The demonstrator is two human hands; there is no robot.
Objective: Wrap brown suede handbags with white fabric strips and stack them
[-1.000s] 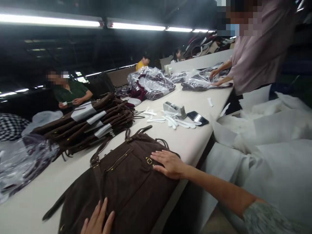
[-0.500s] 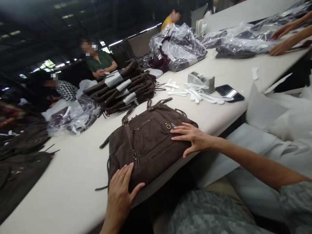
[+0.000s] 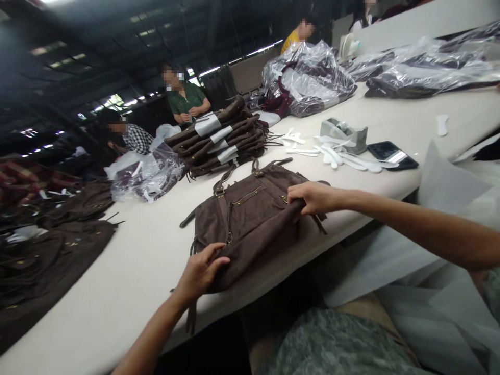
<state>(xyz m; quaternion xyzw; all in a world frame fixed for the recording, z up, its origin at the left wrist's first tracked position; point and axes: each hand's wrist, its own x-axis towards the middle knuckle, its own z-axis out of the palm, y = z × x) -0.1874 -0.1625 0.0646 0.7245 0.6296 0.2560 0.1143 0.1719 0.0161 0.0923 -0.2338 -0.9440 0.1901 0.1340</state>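
A dark brown handbag (image 3: 250, 219) lies on the white table (image 3: 128, 271) close to its front edge, handles pointing away from me. Its front has a zip, straps and brass-coloured buckles. My left hand (image 3: 201, 271) grips the bag's near left corner between thumb and fingers. At the near right corner, my right hand (image 3: 308, 198) is closed around the bag's material and holds it lifted, so the bottom edge is raised and folded between my hands. Thin straps hang down at both ends of the bag.
Beyond the bag lies a stack of brown bags (image 3: 219, 135) with white wraps. White paper strips (image 3: 339, 156), a tape dispenser (image 3: 344, 134) and a phone (image 3: 392, 155) are to the right. Plastic-wrapped bags (image 3: 308, 78) are farther back. More brown bags (image 3: 50, 260) are at left. Several people work nearby.
Both my hands went from lying spread on the bag to gripping its near corners. The bag's near edge has come up, most at the right. The view has shifted left.
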